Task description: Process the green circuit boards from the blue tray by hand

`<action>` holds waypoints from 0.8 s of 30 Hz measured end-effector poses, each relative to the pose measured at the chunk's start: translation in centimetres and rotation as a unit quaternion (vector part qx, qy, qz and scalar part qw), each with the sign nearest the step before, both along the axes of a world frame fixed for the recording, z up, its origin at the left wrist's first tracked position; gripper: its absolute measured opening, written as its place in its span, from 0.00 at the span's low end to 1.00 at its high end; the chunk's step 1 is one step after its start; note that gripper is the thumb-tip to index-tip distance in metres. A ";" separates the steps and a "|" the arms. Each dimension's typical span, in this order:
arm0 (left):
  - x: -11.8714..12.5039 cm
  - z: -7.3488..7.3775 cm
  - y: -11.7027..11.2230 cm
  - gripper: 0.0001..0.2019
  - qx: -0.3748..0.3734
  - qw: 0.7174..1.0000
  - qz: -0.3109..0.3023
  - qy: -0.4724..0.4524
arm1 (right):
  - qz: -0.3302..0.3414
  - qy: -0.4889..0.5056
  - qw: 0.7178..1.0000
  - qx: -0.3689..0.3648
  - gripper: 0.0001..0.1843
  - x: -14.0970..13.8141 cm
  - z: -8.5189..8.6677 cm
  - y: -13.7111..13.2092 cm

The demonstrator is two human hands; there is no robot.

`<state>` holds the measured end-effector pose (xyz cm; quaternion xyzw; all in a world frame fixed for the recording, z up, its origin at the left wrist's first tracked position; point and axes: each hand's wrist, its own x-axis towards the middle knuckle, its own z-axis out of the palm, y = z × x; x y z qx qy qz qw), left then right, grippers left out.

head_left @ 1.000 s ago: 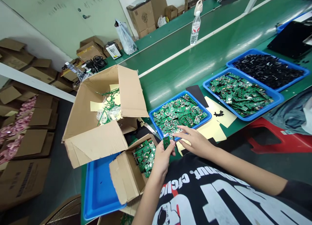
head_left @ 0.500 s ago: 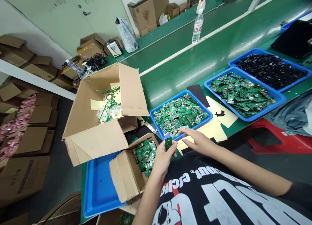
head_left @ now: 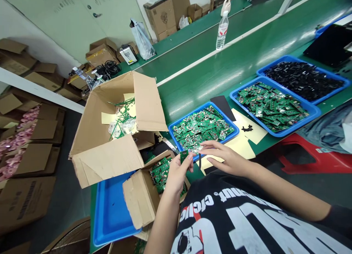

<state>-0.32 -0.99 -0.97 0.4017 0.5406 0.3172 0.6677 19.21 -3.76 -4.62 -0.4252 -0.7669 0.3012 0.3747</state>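
The left hand (head_left: 178, 177) pinches a small green circuit board (head_left: 184, 156) between thumb and fingers, just beside the rim of a blue tray (head_left: 220, 113). The right hand (head_left: 229, 160) is spread open near this rim. If the pinch is loose, the board can drop into the cardboard box (head_left: 141, 199) at 7 o'clock. A careless finger can also push the heap of boards (head_left: 202, 127) over the rim.

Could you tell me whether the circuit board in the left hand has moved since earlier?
Yes, the board shifted left, toward the corner of the blue tray.
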 end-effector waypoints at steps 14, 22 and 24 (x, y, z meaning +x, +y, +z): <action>1.2 -0.5 -0.6 0.17 -0.036 0.999 -0.013 -0.018 | -0.016 -0.043 0.996 0.082 0.17 -0.3 0.6 -0.1; 1.3 -0.6 -0.9 0.16 -0.025 1.000 -0.013 -0.015 | -0.049 -0.034 0.997 0.042 0.16 -0.8 0.0 -0.1; 1.3 -0.5 -1.0 0.15 -0.018 1.000 -0.008 -0.009 | -0.063 -0.050 0.997 0.014 0.17 -1.2 -0.4 -0.1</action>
